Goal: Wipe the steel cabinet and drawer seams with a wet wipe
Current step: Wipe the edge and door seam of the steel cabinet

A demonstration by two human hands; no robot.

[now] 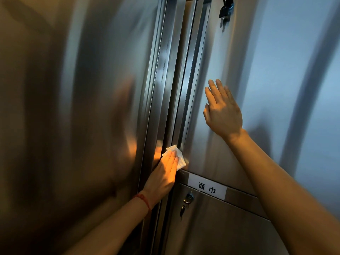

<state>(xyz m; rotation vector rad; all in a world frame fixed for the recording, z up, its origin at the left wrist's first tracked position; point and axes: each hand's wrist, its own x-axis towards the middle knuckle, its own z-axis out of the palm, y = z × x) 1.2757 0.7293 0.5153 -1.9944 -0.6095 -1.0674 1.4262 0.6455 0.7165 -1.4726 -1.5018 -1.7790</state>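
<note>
A white label [207,188] with two black characters marks the steel cabinet [276,70], with a keyed lock [189,196] just below it and more keys [225,8] hanging at the top. The left hand [162,176], red cord [144,200] at the wrist, presses a white wipe [179,156] with straight fingers against the bottom of the vertical seam [185,100]. The right hand [223,109] rests flat and open on the door, holding nothing.
</note>
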